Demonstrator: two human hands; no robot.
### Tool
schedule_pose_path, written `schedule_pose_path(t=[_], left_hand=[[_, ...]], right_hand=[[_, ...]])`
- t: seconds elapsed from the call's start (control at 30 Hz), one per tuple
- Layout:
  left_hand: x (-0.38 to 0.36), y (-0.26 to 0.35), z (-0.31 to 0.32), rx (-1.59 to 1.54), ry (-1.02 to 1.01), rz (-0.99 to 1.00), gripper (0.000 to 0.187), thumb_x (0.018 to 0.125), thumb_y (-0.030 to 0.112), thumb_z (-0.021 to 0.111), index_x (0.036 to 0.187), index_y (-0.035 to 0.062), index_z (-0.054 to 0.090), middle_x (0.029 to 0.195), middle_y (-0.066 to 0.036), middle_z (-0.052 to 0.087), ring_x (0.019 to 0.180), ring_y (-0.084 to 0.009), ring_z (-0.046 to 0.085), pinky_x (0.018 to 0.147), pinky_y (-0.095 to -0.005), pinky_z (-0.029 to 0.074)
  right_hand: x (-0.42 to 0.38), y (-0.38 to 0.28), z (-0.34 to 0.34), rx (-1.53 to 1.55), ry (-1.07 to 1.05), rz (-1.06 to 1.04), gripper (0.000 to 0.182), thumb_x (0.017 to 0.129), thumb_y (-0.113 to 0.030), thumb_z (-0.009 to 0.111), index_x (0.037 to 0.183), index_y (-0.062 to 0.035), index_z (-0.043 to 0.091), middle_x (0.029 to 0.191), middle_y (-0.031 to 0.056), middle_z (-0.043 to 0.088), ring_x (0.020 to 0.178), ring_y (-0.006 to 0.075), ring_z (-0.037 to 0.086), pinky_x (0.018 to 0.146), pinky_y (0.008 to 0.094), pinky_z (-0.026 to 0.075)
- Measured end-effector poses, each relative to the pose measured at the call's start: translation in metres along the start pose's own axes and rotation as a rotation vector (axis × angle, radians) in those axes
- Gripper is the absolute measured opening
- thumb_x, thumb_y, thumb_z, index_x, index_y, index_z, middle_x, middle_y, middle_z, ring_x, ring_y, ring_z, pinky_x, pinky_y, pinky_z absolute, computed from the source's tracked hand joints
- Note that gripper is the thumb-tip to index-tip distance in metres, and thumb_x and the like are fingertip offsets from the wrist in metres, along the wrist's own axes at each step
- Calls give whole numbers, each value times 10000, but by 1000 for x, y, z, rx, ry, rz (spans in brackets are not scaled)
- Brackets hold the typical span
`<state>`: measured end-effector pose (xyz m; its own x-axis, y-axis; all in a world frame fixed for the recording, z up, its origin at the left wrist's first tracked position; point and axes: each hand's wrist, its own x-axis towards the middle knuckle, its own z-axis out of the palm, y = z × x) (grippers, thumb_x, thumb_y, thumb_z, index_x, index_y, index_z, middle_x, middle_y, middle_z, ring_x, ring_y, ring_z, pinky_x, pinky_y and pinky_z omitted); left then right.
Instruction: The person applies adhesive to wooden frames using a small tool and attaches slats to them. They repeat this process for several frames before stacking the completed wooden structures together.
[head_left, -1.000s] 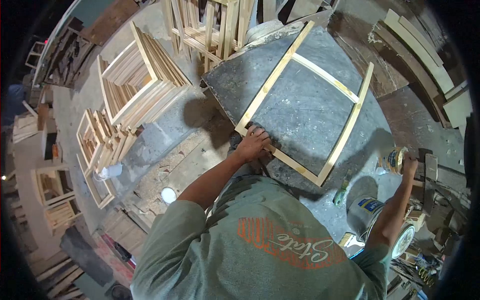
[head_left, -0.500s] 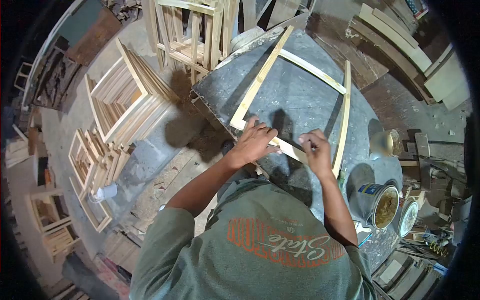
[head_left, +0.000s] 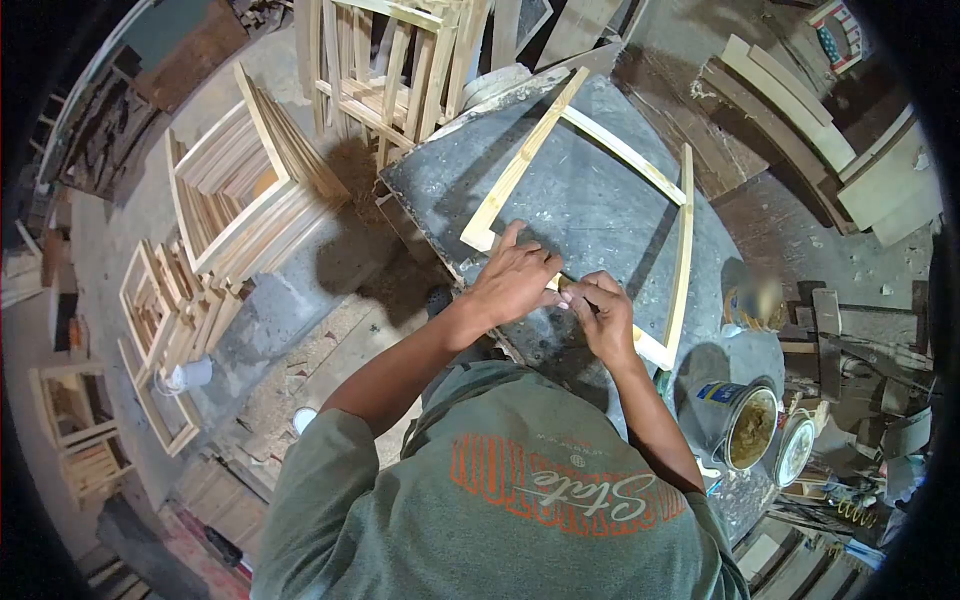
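Note:
A pale wooden frame [head_left: 525, 157] lies on the grey worktable, with two long side pieces, a far rail and a near rail. My left hand [head_left: 515, 277] grips the near rail close to its left corner, fingers over the wood and thumb pointing right. Close by that thumb, my right hand [head_left: 603, 318] is closed in a pinch at the rail's middle; whatever it holds is too small to make out. Both hands hide much of the rail, though its right end shows beyond my right wrist.
The grey worktable [head_left: 590, 225] carries an open bucket [head_left: 722, 425] of brownish material at right, beside a round white lid [head_left: 795, 450]. Stacked wooden frames [head_left: 265, 225] stand at left, more frames [head_left: 400, 80] behind. Curved boards [head_left: 780, 110] lie at far right.
My right hand has moved left along the near rail, up to my left thumb, and its fingers have drawn into a pinch. The frame's near right corner has come into sight.

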<state>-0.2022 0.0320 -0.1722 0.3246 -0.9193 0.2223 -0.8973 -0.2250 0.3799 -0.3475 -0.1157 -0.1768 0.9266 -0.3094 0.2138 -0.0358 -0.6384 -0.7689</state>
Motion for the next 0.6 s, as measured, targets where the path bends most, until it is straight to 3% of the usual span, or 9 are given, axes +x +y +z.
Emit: schedule_pose_path(t=[0.13, 0.23, 0.43, 0.53, 0.57, 0.6], left_hand=[[2, 1, -3, -17, -15, -7, 371, 759, 339, 802, 963, 69, 649, 828, -99, 667, 962, -266, 644, 1094, -517, 288], [2, 3, -5, -26, -17, -9, 372, 758, 339, 803, 964, 71, 648, 834, -99, 669, 969, -265, 645, 1101, -514, 277], [1, 1, -4, -29, -25, -23, 390, 760, 351, 802, 980, 67, 649, 856, -108, 668, 989, -273, 644, 1106, -504, 262], [0, 1, -4, -28, -27, -25, 406, 755, 347, 805, 1004, 64, 654, 867, -114, 667, 998, -278, 643, 1108, -499, 258], [1, 2, -5, -33, -30, -31, 408, 754, 340, 806, 1013, 63, 655, 872, -115, 667, 1001, -279, 643, 1110, -498, 257], [1, 3, -6, -37, -33, -37, 410, 754, 334, 807, 1021, 62, 657, 876, -117, 667, 1004, -280, 642, 1111, -497, 256]], right_hand=[[4, 2, -3, 115, -3, -24, 162, 825, -12, 698, 971, -54, 752, 852, 104, 653, 760, 261, 631, 694, 359, 475], [3, -3, -8, 79, -61, 3, 223, 825, -3, 697, 1033, -66, 747, 902, 100, 657, 806, 262, 631, 766, 371, 468], [-10, -11, -17, -130, -31, 9, 354, 862, -65, 687, 1216, -81, 684, 1171, 131, 617, 1083, 320, 571, 947, 430, 392], [-15, -36, -25, -408, -60, -110, 454, 877, -163, 695, 1319, -92, 619, 1315, 144, 549, 1226, 353, 498, 1008, 475, 354], [-21, -30, -24, -419, -122, -102, 544, 880, -243, 699, 1396, -145, 559, 1434, 141, 468, 1326, 368, 423, 1076, 539, 287], [-23, -31, -24, -455, -138, -108, 545, 883, -248, 697, 1401, -158, 556, 1447, 141, 457, 1337, 376, 411, 1085, 550, 277]])
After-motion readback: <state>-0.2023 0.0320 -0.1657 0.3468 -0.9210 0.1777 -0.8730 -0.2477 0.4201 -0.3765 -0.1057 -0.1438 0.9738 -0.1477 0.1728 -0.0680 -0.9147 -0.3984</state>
